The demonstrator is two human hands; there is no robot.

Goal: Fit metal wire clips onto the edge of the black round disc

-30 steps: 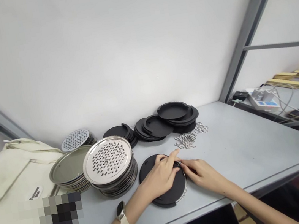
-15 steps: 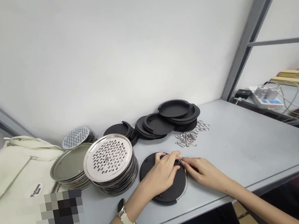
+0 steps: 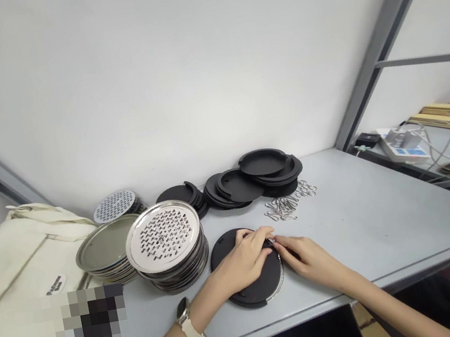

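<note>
A round black disc (image 3: 253, 291) lies flat on the table in front of me, with a strip of silvery metal edge showing along its right side. My left hand (image 3: 247, 257) rests across the top of the disc, fingers bent and pressing at its upper right rim. At that same rim my right hand (image 3: 304, 256) pinches a small shiny metal piece, mostly hidden by the fingertips. Both hands' fingertips nearly meet there. Just beyond them lie several loose bent-wire clips (image 3: 282, 208).
Perforated metal grater discs (image 3: 163, 237) are stacked at the left, beside plain metal discs (image 3: 108, 244) and a cream bag (image 3: 13, 275). Black round covers (image 3: 239, 186) are piled near the wall. At the right, a metal frame post (image 3: 367, 85) stands before cables and a white box (image 3: 404, 145).
The hands and the disc hold nearly the same place. The view has shifted very slightly.
</note>
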